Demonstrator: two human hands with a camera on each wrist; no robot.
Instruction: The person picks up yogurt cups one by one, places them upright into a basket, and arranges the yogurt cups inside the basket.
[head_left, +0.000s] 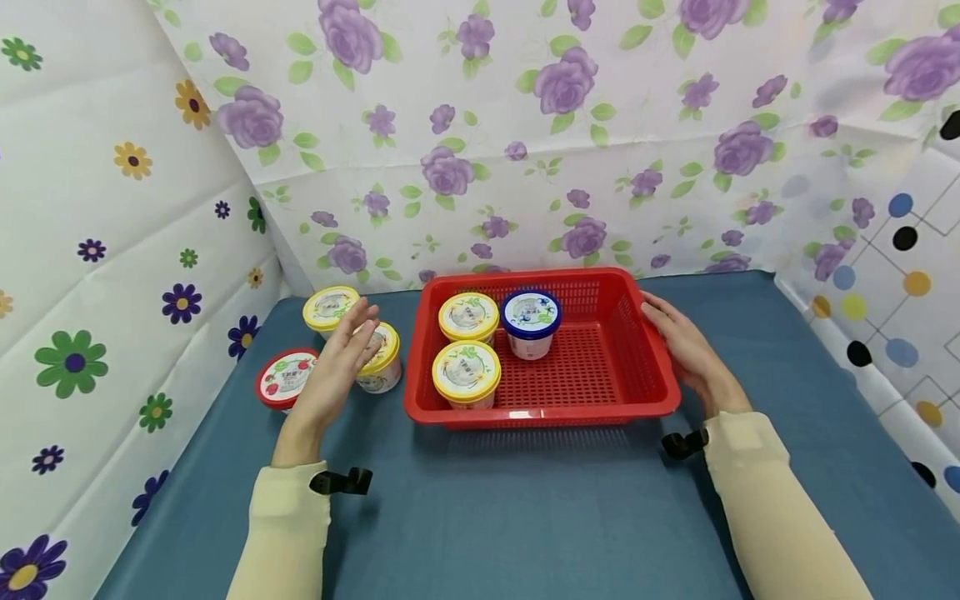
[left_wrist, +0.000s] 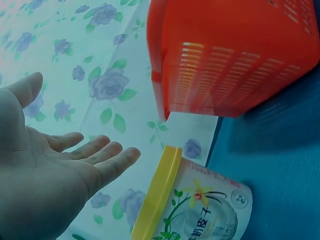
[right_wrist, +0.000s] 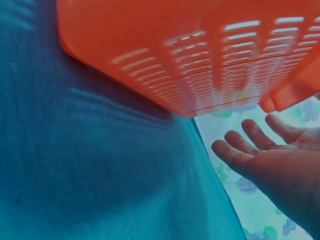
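A red plastic basket holds two yellow-lidded cups on its left side and a blue-lidded cup beside them. My right hand is at the basket's right rim, its fingers extended along the outer side in the right wrist view. To the left of the basket my left hand hovers with straight fingers and an empty palm. It overlaps a yellow-lidded cup in the head view. In the left wrist view that cup shows a flower on its printed side, below the fingers.
Another yellow-lidded cup stands behind the left hand, and a red-lidded cup is to its left, partly hidden by it. A blue cloth covers the table. Flower-printed sheets hang at the back and left.
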